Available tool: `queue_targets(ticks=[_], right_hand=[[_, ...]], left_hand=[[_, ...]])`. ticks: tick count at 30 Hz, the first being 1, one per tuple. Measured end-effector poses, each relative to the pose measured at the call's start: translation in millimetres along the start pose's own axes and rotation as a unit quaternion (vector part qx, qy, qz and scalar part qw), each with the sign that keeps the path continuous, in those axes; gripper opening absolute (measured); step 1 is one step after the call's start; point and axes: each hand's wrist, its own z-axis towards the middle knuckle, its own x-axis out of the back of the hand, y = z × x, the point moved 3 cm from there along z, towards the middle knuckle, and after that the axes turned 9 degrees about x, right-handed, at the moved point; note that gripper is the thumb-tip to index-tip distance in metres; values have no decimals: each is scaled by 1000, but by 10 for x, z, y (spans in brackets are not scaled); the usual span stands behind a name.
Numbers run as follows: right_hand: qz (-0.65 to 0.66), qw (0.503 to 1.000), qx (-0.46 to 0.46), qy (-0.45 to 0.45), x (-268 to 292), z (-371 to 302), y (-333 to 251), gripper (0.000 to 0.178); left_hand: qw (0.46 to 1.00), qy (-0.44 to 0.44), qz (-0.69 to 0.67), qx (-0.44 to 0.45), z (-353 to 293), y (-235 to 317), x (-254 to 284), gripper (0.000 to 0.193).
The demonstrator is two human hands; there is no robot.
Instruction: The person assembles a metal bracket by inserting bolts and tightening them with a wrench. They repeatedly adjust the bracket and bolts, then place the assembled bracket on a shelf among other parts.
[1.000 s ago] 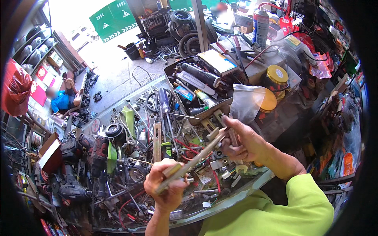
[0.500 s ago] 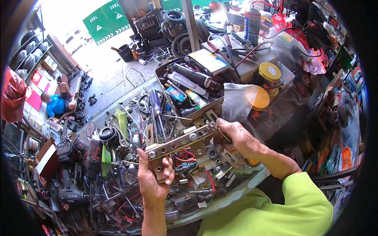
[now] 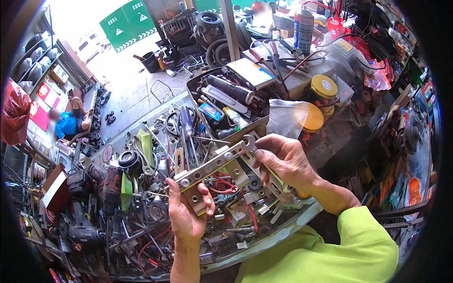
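Right, my left hand (image 3: pixel 188 219) is closed round the near end of a metal bracket (image 3: pixel 207 170), thumb along one side and fingers curled about a flat tab (image 3: pixel 194 199) that hangs from it. The bracket sits up in the air over the cluttered counter (image 3: pixel 302 218), slanting up towards my right hand (image 3: pixel 287 162). That one grips an open-ended wrench (image 3: pixel 247 143), its head poking out right by the bracket's far end; whether the two touch, I can't tell.

I'd judge the bracket stiff and fairly light, not fragile, though its bare metal could slip and its edges may bite. Best hold is the tab and the end by the near bolt (image 3: pixel 185 182), leaving the far bolt (image 3: pixel 228 156) free. The wrench looks rigid, best held along its shank.
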Motion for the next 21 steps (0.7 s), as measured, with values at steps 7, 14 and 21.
queue_targets(ticks=[7,14,21], right_hand=[[34,991,-89,-93,-122,-38,39,25],[90,985,-112,-100,-145,-30,143,26],[78,986,-102,-105,-147,-17,159,25]], left_hand=[[999,22,24,0,-14,-26,-10,63],[1000,-20,14,7,4,-15,34,60],[1000,-14,17,-1,-12,-20,20,57]])
